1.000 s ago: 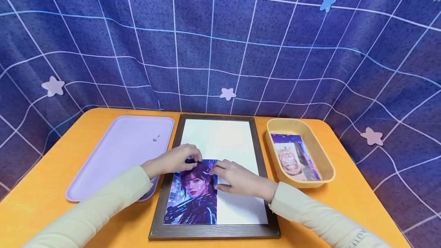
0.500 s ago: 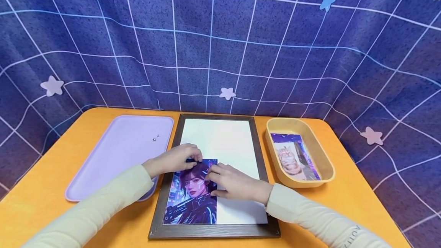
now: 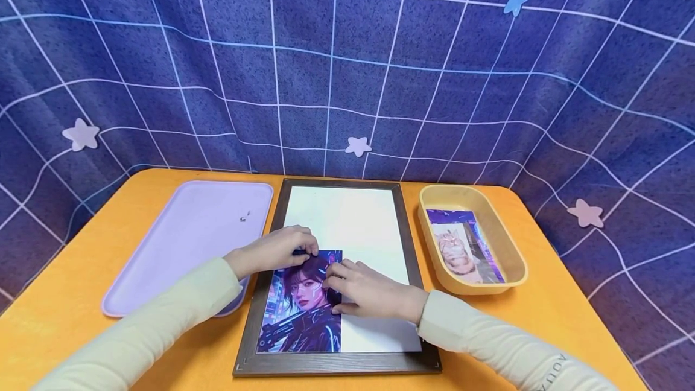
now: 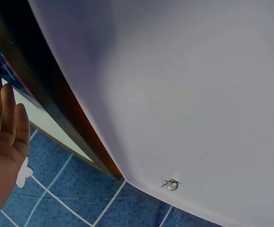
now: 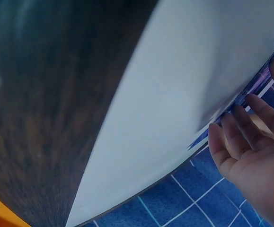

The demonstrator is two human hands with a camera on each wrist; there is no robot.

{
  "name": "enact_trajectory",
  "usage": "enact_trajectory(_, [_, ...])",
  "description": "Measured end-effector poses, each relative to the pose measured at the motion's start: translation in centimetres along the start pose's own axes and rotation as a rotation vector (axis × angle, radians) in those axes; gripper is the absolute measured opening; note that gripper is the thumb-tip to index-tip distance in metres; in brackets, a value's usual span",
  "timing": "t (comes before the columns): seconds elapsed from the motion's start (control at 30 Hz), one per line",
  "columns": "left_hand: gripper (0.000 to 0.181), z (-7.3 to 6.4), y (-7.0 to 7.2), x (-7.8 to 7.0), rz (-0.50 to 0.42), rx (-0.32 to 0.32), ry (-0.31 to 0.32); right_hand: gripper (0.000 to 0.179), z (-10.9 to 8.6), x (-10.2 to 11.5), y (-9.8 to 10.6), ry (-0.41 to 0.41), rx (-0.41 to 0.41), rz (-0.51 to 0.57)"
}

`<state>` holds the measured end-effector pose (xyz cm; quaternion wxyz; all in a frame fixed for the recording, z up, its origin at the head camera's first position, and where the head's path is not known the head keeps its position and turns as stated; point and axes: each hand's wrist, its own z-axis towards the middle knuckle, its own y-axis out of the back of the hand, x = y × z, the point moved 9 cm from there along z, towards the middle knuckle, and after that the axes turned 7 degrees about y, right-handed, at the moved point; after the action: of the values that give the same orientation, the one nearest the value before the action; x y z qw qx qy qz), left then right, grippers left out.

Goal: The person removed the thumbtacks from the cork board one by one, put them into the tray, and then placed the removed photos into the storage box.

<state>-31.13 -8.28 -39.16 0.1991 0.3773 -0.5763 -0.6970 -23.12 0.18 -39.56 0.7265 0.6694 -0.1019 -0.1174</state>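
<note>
A picture print [image 3: 304, 318] of a dark-haired figure in purple and blue lies in the lower left of a dark-framed white board [image 3: 347, 216]. My left hand [image 3: 279, 250] is at the print's top edge, its thumb and bent fingertips close together there. Whether a small thing sits between those fingertips I cannot tell. Fingers of my right hand [image 3: 369, 287] rest loosely bent over the print's right edge, with the palm side above the bare white surface. The right wrist view has these fingertips [image 5: 215, 130] along the print's edge.
Left of the board lies a lilac tray [image 3: 201, 240] bearing a small shiny metallic piece [image 4: 172, 185]. On the right stands a yellow basket [image 3: 507, 246] holding several prints, a cat picture [image 3: 455, 255] among them. A blue curtain [image 3: 304, 77] hangs behind the orange table [image 3: 554, 318].
My right hand has slid slightly left and down along the print, then stayed there. The left hand has hardly moved; a shiny spot seen earlier at its thumb tip is out of sight.
</note>
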Motion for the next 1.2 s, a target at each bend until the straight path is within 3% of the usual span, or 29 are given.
enact_trajectory(1.2, [0.013, 0.18, 0.14, -0.80, 0.086, -0.009, -0.071, 0.038, -0.08, -0.14, 0.11, -0.013, 0.010, 0.029])
